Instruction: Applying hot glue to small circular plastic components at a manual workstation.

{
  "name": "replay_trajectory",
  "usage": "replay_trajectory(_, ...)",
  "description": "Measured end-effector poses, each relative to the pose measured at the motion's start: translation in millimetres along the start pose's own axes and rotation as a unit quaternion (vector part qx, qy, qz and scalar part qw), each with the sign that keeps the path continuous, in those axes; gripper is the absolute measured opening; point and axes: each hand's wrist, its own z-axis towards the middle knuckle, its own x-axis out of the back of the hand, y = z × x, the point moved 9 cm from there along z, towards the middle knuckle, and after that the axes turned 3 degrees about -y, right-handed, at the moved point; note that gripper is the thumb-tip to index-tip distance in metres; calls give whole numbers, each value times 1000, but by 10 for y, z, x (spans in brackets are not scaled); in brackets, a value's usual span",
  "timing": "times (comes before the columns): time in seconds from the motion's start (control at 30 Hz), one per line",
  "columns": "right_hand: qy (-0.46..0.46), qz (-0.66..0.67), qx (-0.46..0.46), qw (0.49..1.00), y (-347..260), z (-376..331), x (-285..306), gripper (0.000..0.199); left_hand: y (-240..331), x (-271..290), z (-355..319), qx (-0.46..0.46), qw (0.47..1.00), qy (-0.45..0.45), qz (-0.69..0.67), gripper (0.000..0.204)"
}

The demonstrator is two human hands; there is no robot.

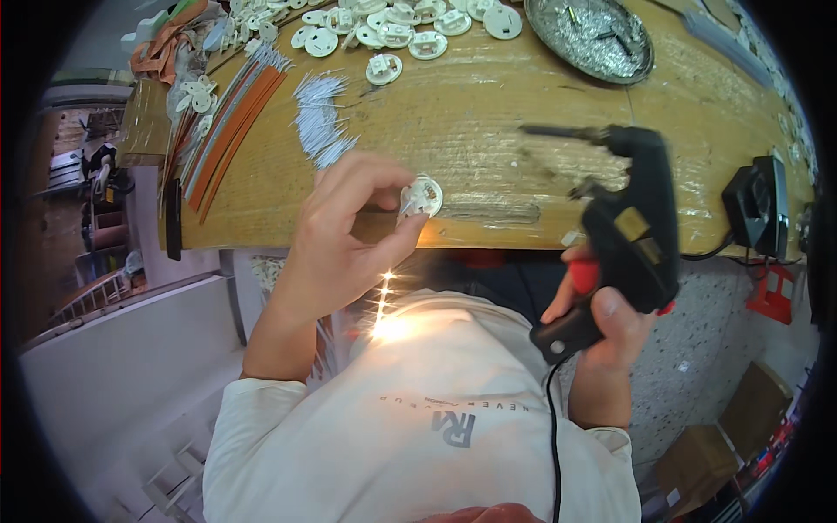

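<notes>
My left hand (344,222) pinches a small round white plastic part (425,195) between thumb and fingers, just over the near edge of the wooden table. Some metal bits show on the part's face. My right hand (617,331) is wrapped round the handle of a black soldering gun (641,218) with a red trigger, its fingers near that trigger. The gun's long thin tip points left over the table, apart from the white part. A black cord runs down from its handle across my shirt. Beyond my left hand lies a loose bunch of short white wires (318,118).
Several more round white parts (395,35) are heaped at the far edge. A round metal tray (602,75) with small bits stands at the far right. Orange strips (235,131) lie on the left. A black device (757,205) sits at the right edge. Bright glare crosses my shirt.
</notes>
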Motion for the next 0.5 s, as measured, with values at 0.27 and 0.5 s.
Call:
replay_trajectory(0.27,116,-199,228,946,-821,715,295,37,-38,62,-214,-13,997,-2,82,20)
replay_trajectory(0.5,154,-213,218,940,-745,918,219,25,-109,82,-264,-29,999,26,20,14)
